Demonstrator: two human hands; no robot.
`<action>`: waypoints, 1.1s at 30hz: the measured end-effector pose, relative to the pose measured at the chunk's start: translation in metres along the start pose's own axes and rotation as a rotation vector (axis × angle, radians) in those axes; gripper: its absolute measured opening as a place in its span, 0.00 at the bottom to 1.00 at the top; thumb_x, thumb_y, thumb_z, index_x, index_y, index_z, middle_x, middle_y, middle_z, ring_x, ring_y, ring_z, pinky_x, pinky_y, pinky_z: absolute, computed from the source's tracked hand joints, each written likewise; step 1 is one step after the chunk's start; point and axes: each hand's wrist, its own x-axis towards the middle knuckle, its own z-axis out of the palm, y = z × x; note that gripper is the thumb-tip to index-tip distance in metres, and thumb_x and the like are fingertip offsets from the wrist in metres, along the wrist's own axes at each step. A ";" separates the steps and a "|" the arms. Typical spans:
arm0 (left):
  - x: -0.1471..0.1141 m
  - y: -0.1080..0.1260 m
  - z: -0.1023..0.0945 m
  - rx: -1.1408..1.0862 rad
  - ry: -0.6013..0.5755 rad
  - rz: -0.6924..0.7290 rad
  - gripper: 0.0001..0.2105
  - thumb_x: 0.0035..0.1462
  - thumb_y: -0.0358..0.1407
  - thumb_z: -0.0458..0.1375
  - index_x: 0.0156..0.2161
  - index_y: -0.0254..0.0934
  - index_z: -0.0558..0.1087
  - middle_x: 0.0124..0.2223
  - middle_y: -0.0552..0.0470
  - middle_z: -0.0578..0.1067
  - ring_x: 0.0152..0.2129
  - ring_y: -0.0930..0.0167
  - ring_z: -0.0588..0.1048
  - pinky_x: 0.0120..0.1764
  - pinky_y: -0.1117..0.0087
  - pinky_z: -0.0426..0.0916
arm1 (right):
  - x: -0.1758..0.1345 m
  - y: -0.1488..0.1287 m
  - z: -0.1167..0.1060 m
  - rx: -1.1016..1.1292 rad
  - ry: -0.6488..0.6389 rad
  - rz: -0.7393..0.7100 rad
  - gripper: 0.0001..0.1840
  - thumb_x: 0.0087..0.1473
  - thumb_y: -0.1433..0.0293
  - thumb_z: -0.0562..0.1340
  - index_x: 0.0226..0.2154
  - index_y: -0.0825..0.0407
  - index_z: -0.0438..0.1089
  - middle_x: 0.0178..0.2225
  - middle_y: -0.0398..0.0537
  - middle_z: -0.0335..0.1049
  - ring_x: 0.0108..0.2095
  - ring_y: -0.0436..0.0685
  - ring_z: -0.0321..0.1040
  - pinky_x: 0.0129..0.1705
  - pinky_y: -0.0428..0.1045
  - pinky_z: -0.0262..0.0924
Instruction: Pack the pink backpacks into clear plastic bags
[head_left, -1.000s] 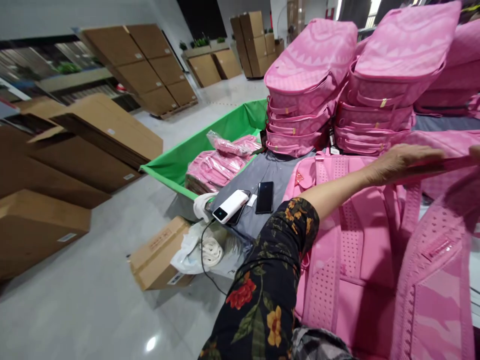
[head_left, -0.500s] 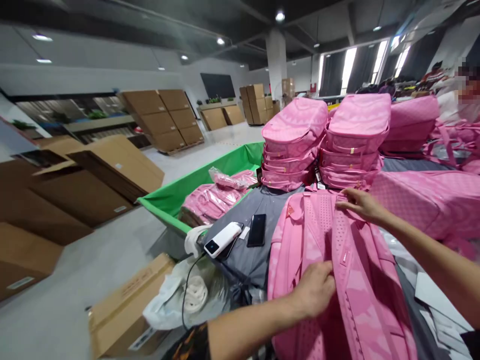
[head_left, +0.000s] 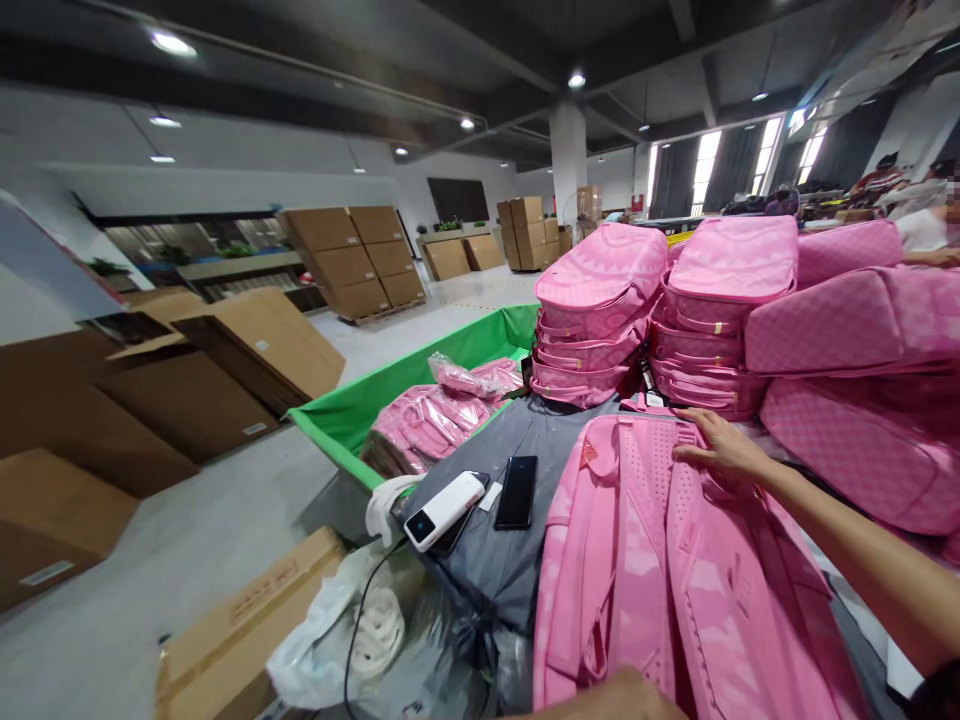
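We are leaning over a pink camouflage-patterned backpack with perforated padded straps, which is lying in the lower right of the frame, straps facing up. Our right hand is reaching in from the right edge and resting at the top of the backpack's right-hand strap, thumb and fingers spreading to either side of it; we cannot tell whether they are gripping firmly. Our left hand is showing only in part at the bottom edge, over the backpack's lower end, so we cannot tell whether it is grasping anything.

The backpack is lying on a grey-covered desk. To its left, near the centre of the frame, a black rectangular phone and a white rounded power bank are lying side by side. Beyond the backpack, two stacks of pink patterned backpacks are standing. Left of these, a green fabric bin is holding pink plastic-wrapped bundles. A brown cardboard box is sitting in the lower left, beside a white plastic bag.
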 end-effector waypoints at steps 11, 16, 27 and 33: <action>0.171 0.009 -0.179 0.731 0.863 0.067 0.23 0.60 0.47 0.62 0.55 0.33 0.73 0.57 0.36 0.77 0.58 0.52 0.73 0.60 0.50 0.66 | -0.027 0.015 0.042 0.194 0.317 -0.116 0.30 0.58 0.49 0.63 0.57 0.47 0.69 0.55 0.58 0.73 0.55 0.69 0.71 0.56 0.66 0.66; 0.162 -0.027 -0.136 0.729 0.936 0.243 0.23 0.60 0.33 0.62 0.60 0.37 0.68 0.64 0.40 0.70 0.65 0.59 0.66 0.67 0.51 0.60 | -0.061 -0.002 0.060 0.055 0.516 -0.187 0.23 0.61 0.54 0.62 0.55 0.47 0.70 0.51 0.56 0.75 0.53 0.67 0.71 0.56 0.64 0.66; 0.131 -0.052 -0.103 0.972 0.783 0.220 0.16 0.60 0.28 0.62 0.53 0.37 0.71 0.55 0.42 0.76 0.55 0.61 0.73 0.60 0.55 0.68 | -0.124 -0.023 0.056 0.010 0.269 -0.123 0.18 0.65 0.59 0.59 0.54 0.47 0.71 0.50 0.56 0.76 0.50 0.66 0.72 0.54 0.62 0.66; 0.160 0.022 -0.095 1.053 0.725 0.252 0.32 0.59 0.51 0.65 0.60 0.31 0.67 0.54 0.38 0.76 0.55 0.56 0.72 0.63 0.50 0.61 | -0.088 -0.025 0.040 0.119 0.254 -0.063 0.21 0.58 0.61 0.62 0.53 0.49 0.72 0.48 0.58 0.76 0.49 0.69 0.72 0.53 0.64 0.66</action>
